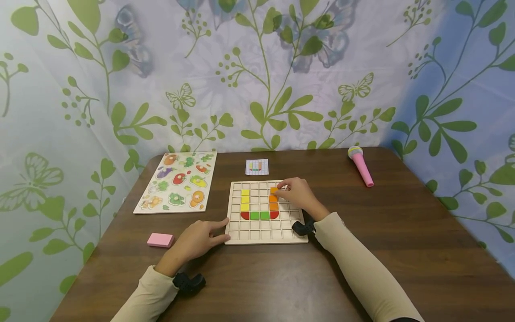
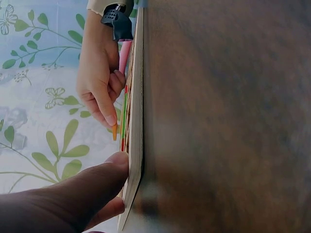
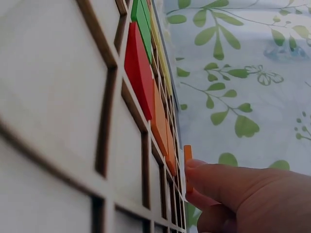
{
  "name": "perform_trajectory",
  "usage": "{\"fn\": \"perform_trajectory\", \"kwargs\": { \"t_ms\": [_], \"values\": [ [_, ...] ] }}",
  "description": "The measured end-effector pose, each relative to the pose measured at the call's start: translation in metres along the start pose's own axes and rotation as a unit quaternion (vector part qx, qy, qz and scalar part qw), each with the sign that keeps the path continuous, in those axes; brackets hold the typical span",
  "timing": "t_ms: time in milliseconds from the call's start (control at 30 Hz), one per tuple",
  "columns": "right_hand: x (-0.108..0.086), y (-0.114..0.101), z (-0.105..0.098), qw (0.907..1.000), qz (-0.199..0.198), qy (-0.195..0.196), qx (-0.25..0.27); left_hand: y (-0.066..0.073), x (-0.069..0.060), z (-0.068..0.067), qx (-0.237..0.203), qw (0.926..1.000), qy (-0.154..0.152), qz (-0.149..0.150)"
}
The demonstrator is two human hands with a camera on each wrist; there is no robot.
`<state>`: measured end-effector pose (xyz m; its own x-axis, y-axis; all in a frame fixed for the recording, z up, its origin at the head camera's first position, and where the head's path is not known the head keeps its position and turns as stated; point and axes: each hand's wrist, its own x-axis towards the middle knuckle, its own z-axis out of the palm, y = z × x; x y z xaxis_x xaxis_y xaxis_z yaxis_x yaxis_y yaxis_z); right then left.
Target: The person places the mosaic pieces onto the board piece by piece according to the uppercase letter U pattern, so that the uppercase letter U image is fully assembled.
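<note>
My right hand [image 1: 297,193] pinches an orange square tile [image 3: 188,154] between thumb and fingers, just above the upper right of a wooden grid board [image 1: 265,237]. In the right wrist view a gap shows between that tile and the board. Set in the grid is a U shape: yellow tiles [image 1: 245,200] at left, red corner pieces [image 1: 245,215] with green tiles [image 1: 259,215] between them, and orange tiles [image 1: 273,202] at right. My left hand [image 1: 199,239] touches the board's left edge with thumb and fingertips, as the left wrist view [image 2: 90,189] also shows.
Behind the board lies a small pattern card [image 1: 256,167] with a similar U. A vegetable puzzle board [image 1: 161,203] lies at back left, a pink block [image 1: 160,240] at left, and a pink toy microphone [image 1: 361,167] at back right. Patterned cloth hangs behind the brown table [image 1: 281,286].
</note>
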<state>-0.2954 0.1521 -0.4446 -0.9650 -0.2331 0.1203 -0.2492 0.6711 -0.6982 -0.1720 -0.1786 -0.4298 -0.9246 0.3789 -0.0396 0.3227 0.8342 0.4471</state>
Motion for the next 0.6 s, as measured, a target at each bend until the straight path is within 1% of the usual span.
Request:
{"fn": "perform_trajectory", "kwargs": {
  "t_ms": [200, 600],
  "values": [
    [0.0023, -0.0009, 0.0053, 0.9999, -0.008, 0.004, -0.006, 0.0002, 0.0005, 0.0003, 0.001, 1.0000, 0.001, 0.002],
    [0.0001, -0.0053, 0.0075, 0.9999, 0.001, -0.001, -0.016, -0.0009, 0.0003, 0.0007, -0.001, 1.0000, 0.001, -0.002]
  ]
}}
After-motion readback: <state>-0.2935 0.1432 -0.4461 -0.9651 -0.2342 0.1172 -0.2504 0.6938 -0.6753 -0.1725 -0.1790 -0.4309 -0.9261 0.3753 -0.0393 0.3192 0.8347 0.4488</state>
